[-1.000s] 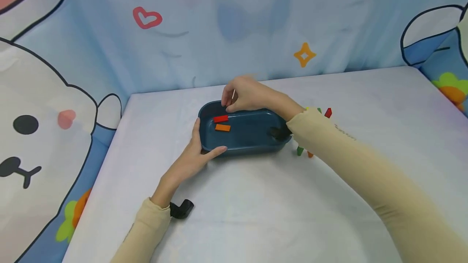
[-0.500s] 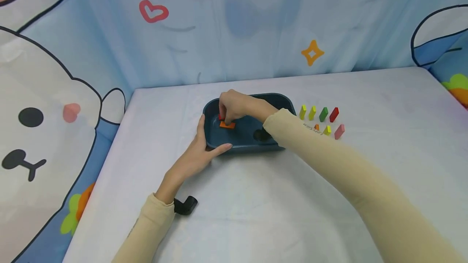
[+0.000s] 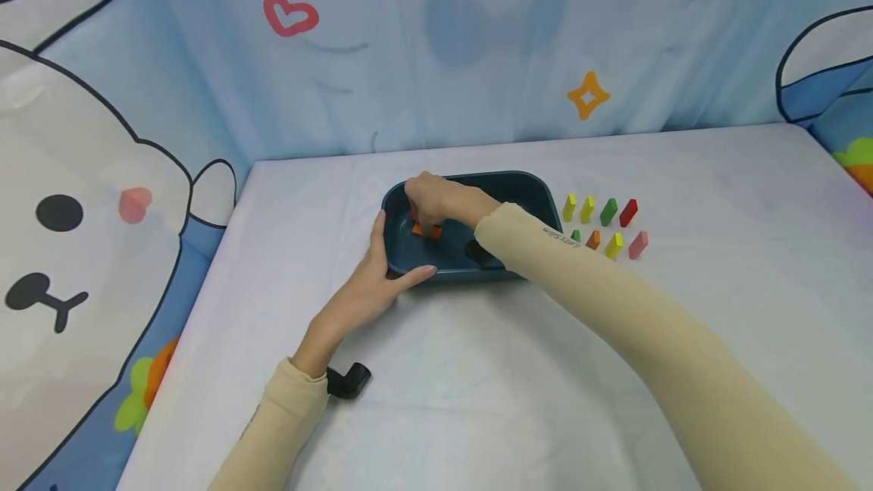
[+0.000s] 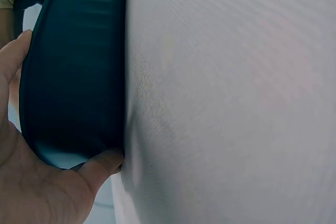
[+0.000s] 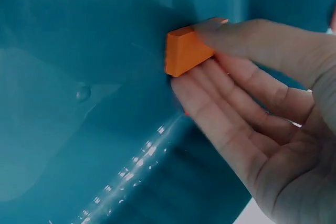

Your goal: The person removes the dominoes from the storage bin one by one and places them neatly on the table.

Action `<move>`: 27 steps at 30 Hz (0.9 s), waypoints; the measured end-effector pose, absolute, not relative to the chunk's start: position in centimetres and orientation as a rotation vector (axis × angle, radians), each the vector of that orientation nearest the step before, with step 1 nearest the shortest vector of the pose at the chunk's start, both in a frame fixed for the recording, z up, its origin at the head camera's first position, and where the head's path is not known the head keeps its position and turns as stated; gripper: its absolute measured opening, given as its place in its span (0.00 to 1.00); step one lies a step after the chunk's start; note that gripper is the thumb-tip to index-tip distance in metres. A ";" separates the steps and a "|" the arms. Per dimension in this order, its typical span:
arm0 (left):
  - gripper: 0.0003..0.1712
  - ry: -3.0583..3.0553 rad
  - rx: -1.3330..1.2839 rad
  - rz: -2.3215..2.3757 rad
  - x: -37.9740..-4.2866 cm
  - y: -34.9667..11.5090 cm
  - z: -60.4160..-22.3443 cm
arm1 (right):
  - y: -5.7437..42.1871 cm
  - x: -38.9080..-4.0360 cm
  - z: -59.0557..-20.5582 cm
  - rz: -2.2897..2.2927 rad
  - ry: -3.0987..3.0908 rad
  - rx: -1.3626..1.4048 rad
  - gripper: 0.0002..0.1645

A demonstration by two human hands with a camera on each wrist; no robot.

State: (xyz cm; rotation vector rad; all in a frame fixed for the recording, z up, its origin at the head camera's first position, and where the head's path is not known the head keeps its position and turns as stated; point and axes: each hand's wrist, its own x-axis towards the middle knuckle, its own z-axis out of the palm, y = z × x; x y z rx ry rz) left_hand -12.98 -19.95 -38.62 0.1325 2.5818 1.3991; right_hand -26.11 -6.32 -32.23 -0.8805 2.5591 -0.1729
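Observation:
A dark blue-green tray lies near the middle of the table. My left hand rests against its left end, with the thumb stretched along the front rim and the fingers on the end wall. Inside the tray, the thumb and fingertips of my right hand pinch an orange block, which is small and oblong. Part of that orange block shows below the hand in the head view. A red block behind it is mostly hidden by the right hand.
Right of the tray, small blocks stand upright in two rows: among them a yellow block, a green block, a red block and a pink block. My right sleeve passes in front of them. A printed curtain hangs behind the table.
My right hand has gone from above the tray's back rim down to the orange block, which it now pinches. The head view has shifted slightly, and more standing blocks show. The left hand stays put.

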 end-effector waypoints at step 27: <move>0.66 2.590 0.169 1.415 -13.1 -20.0 -38.7 | -7.4 -25.7 -32.9 0.071 2.538 -0.977 0.09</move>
